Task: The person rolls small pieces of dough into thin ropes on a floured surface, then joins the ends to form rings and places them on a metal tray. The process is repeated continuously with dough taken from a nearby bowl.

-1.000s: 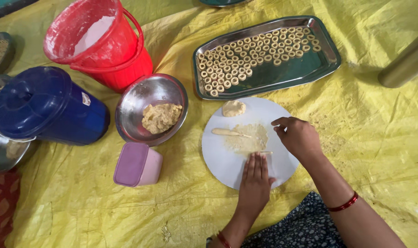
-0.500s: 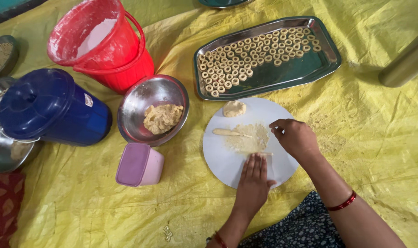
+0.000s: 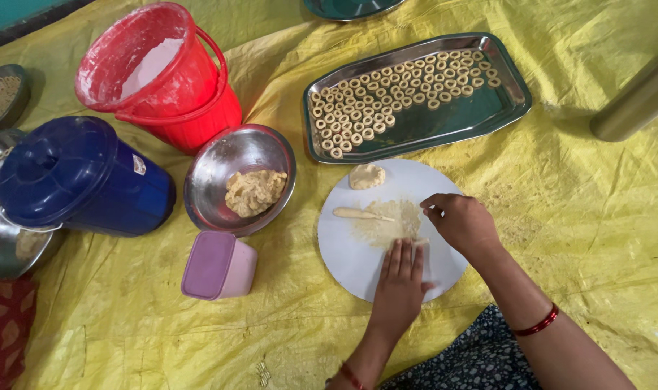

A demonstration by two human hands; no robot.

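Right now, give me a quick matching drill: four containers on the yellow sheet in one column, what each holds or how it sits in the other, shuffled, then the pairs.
Things:
1. red bucket
2. steel bowl
3. steel tray
4. blue container

States:
A. rows of small dough rings
B. closed with its lid
C. a lump of tan dough
D. open, white flour inside

Pairs: 1-D, 2-C, 3-A, 4-B
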